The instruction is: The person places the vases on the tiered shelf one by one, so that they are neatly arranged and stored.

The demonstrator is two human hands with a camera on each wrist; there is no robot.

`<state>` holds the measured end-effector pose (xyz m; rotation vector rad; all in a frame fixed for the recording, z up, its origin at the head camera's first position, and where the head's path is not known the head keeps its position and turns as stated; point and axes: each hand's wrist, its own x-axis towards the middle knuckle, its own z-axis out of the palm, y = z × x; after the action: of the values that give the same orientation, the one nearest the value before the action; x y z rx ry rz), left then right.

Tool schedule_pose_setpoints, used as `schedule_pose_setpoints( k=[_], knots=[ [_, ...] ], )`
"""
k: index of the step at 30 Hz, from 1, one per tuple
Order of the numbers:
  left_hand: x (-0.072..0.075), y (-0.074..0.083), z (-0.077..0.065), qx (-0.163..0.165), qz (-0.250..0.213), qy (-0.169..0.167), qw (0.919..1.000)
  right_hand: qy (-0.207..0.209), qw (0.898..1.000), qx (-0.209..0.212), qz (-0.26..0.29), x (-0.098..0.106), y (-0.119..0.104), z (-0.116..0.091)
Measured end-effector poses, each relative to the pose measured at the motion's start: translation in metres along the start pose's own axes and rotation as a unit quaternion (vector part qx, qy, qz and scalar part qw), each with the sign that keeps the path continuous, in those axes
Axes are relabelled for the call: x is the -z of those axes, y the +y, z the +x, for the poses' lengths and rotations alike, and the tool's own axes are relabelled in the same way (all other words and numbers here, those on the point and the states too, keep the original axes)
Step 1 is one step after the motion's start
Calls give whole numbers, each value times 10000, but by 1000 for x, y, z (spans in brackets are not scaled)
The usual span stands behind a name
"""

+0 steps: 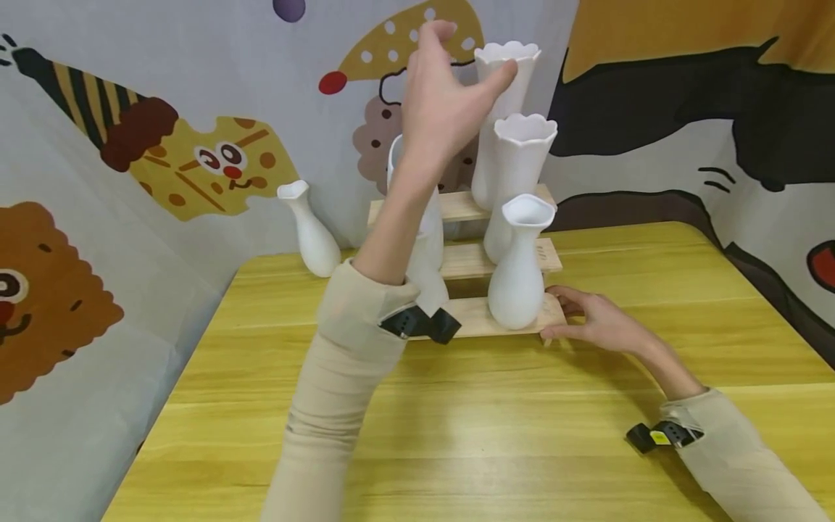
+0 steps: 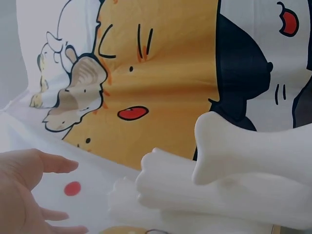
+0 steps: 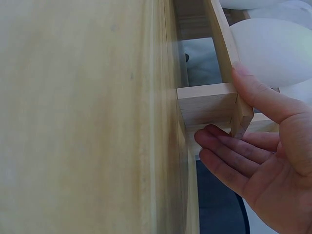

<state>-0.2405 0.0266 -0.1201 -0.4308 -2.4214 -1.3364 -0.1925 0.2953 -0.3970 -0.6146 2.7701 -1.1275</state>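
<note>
My left hand [image 1: 443, 101] is raised in front of the upper vases, fingers apart and holding nothing. In the left wrist view its fingers [image 2: 58, 163] stand apart from the pale vase rims. My right hand [image 1: 596, 319] grips the right end of the lowest board of a three-step wooden stand [image 1: 470, 319]; thumb above, fingers underneath. On the stand's right side stand a tall scalloped vase [image 1: 485, 159], another scalloped vase [image 1: 522, 170] and, lowest, a narrow-necked white vase [image 1: 515, 290]. More white vases [image 1: 427, 286] on the left side are partly hidden behind my left forearm.
A white vase [image 1: 316, 243] with a wavy rim stands apart at the table's back left. The yellow wood-grain table [image 1: 496, 435] carries the stand. A cloth with cartoon prints [image 1: 215, 94] hangs close behind it.
</note>
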Motion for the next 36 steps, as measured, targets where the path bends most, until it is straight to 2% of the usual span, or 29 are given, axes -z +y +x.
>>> schedule_pose_setpoints(
  k=[5, 12, 18, 26, 33, 36],
  knots=[
    [15, -9, -5, -109, -253, 88, 9996, -18, 10000, -29, 52, 1, -2, -2],
    [32, -19, -16, -206, -852, 284, 9957, -5, 10000, -94, 9, 4, -3, -5],
    [42, -27, -25, -351, -892, 450, 9944, 12, 9999, -142, 1, 4, -3, -5],
    [57, -48, -30, 37, -1033, 784, 9916, 7, 9999, -148, 46, 4, -4, -6],
    [69, -72, -34, 150, -1067, 974, 9894, -12, 9999, -103, 124, 4, -2, -6],
    [73, -82, -37, 330, -1013, 1074, 9885, -8, 9999, -85, 98, 4, -1, -5]
  ],
)
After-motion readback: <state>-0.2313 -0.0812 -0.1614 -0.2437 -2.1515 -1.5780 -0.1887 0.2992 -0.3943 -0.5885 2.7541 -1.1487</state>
